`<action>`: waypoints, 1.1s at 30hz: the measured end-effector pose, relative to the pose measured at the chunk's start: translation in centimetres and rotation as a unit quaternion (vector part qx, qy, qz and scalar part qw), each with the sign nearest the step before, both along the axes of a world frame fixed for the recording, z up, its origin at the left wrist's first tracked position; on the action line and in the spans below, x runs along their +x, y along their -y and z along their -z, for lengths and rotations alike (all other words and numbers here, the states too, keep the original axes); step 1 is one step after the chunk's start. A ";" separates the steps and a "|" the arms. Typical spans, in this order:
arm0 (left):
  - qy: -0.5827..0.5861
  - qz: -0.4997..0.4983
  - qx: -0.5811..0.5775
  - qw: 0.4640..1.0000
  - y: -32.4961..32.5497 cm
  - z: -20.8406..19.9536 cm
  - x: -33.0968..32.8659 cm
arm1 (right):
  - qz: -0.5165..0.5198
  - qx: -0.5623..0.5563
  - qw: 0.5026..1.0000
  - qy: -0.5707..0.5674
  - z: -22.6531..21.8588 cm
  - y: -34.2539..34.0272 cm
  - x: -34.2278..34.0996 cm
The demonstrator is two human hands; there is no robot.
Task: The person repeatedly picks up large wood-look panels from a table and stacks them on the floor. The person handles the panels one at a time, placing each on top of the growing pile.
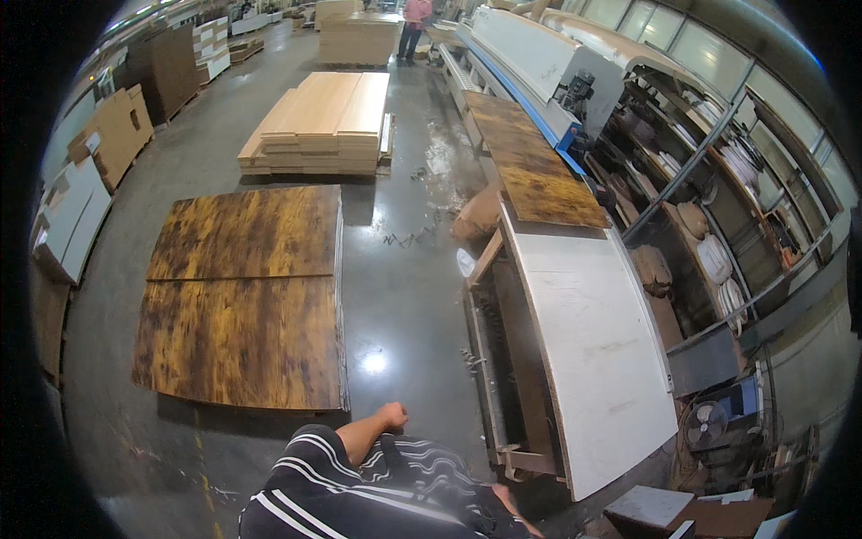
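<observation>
My left hand (392,414) is held in front of my striped shirt, its forearm bent across me. The fingers look curled into a loose fist, and no object shows in them. It is nearest to the stack of brown wood-grain panels (247,328) on the floor at the left, apart from it. My right arm (510,503) hangs low beside the white-topped table (593,350); the fingers of that hand are hidden. On the table's far end lies a long wood-grain panel (539,171), reaching toward a machine with a blue edge.
A pale wood board stack (323,117) stands beyond the brown panels. Right of the table are shelves (709,207) with rolls and a small fan (706,422). Cartons (112,139) line the left side. A person in a pink top (416,22) stands far off.
</observation>
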State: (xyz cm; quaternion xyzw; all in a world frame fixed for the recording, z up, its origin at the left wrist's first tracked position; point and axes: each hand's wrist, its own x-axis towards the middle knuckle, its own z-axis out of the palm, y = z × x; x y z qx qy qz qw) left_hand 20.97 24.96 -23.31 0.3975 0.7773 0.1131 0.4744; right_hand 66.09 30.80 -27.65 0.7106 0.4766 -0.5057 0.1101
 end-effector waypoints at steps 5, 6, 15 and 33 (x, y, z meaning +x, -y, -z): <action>-0.040 -0.027 -0.066 0.997 4.6 2.7 -5.4 | 0.030 0.140 0.984 -0.104 -8.6 -8.9 -10.3; -0.050 -0.034 -0.082 0.995 5.9 3.3 -6.1 | 0.100 0.111 0.980 -0.131 -9.7 -10.5 -12.2; 0.019 -0.173 -0.113 0.978 10.1 3.9 -7.4 | 0.202 0.098 0.928 -0.296 -16.3 -26.2 -23.7; -0.029 -0.404 -0.056 0.913 0.4 -3.7 -0.2 | 0.392 -0.018 0.785 -0.480 -15.0 -51.4 -28.2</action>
